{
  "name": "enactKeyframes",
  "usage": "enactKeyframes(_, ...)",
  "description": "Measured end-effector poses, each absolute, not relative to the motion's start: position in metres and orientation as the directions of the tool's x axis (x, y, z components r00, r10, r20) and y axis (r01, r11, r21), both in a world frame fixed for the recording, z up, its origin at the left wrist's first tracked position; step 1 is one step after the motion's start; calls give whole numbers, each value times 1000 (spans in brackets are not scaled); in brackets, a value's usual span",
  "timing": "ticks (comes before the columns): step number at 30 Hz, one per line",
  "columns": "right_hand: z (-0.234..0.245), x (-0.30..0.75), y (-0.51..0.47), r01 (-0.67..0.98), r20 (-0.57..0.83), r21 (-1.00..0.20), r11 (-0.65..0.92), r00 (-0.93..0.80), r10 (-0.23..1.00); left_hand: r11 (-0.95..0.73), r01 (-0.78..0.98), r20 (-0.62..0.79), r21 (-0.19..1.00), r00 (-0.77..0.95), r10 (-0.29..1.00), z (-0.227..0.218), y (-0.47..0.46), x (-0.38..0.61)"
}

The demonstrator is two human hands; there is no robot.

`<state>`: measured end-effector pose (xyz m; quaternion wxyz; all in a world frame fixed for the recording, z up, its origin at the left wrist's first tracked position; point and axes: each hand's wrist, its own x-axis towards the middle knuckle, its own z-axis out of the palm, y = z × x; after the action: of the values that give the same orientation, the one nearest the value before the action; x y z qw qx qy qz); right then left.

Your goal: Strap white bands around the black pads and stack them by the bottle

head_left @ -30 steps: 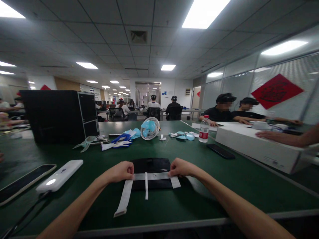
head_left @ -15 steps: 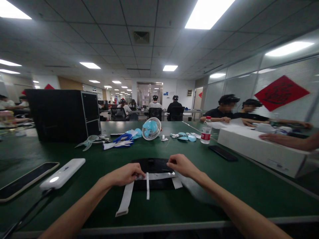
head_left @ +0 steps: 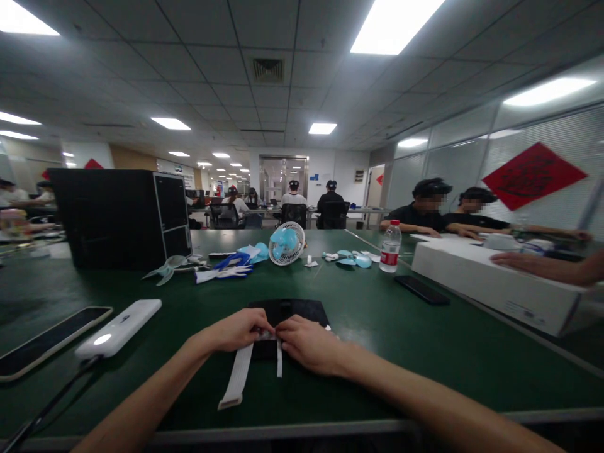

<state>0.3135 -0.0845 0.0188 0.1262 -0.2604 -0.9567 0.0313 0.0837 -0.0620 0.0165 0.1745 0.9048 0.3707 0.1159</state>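
A black flat panel [head_left: 302, 308] lies on the table in front of me, with a whitish band crossing it, now mostly covered by my hands. My left hand [head_left: 243, 329] is closed, its thumb and fingers pinching the left part of this band. Right beside those fingertips, my right hand [head_left: 306, 341] has its fingers bent together on the band's middle, hiding the right half. A wide white strap [head_left: 237, 376] trails from the left end towards me. Between the hands a narrow white strip [head_left: 279, 362] hangs down over the panel's near edge.
To the left lie a phone [head_left: 50, 340] and a white cabled device [head_left: 120, 330]. A black computer case [head_left: 108, 217], gloves [head_left: 229, 267], a small fan [head_left: 286, 243] and a bottle [head_left: 390, 246] stand farther back. Right are a dark phone [head_left: 421, 289], a white box [head_left: 495, 283] and co-workers' arms.
My right hand has moved left and down from the panel's right end to the band's middle, next to my left hand. The left hand has stayed in place.
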Motion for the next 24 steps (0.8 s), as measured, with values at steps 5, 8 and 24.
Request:
enactKeyframes(5,21,314,-96,468,234,-95,879,-847,477,-675,617,98,404,705,703,16,-62,83)
enactKeyframes(8,18,315,-102,459,245,-89,884,-850,466,-680,617,109,395,704,702,15,-61,83)
enactKeyframes(24,7,327,-113,385,224,45,922,-903,367,-689,616,116,382,708,697,12,-59,81)
